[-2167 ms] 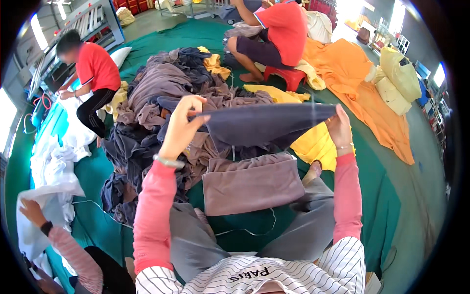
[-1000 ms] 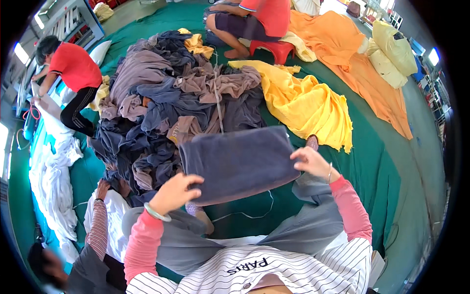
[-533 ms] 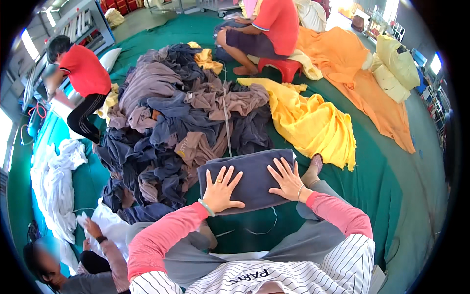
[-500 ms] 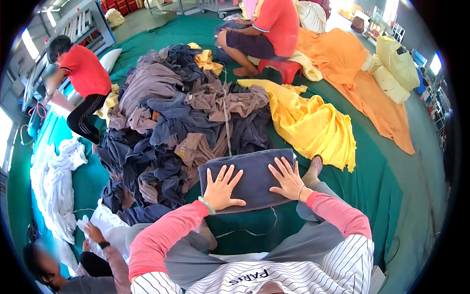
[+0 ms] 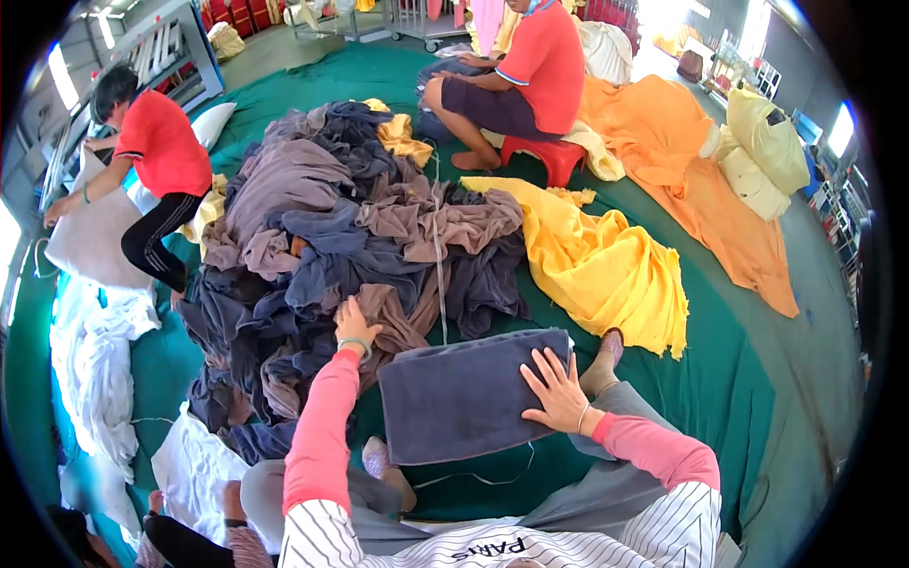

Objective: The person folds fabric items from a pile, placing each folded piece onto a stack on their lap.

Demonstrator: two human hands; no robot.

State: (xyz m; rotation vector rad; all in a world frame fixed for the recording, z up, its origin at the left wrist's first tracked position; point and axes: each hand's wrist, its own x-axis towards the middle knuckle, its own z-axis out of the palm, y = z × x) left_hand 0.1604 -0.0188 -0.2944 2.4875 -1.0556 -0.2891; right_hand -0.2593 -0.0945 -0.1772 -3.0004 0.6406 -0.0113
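Observation:
A dark grey towel (image 5: 454, 402), folded into a thick rectangle, lies in front of me between my legs. My right hand (image 5: 561, 390) rests flat on its right side, fingers spread. Farther up and to the left, my left hand (image 5: 356, 327) is off the folded towel, stretched out at the near edge of a big heap of crumpled cloths (image 5: 312, 208) in dark blue-grey and brownish mauve. Its fingers look extended, with nothing gripped in them; whether they touch the brown cloth beneath, I cannot tell.
Yellow cloth (image 5: 606, 251) spreads right of the heap, orange cloth (image 5: 663, 142) beyond it. White cloths (image 5: 99, 369) lie left. A person in red (image 5: 540, 71) sits on a red stool (image 5: 559, 159); another person (image 5: 163, 142) bends at the left, a third sits low left. Green sheeting (image 5: 720, 407) covers the floor.
My left hand has left the folded towel and reached forward to the heap. The right hand stays on the towel. At the left, the bending person now holds out a pale cloth.

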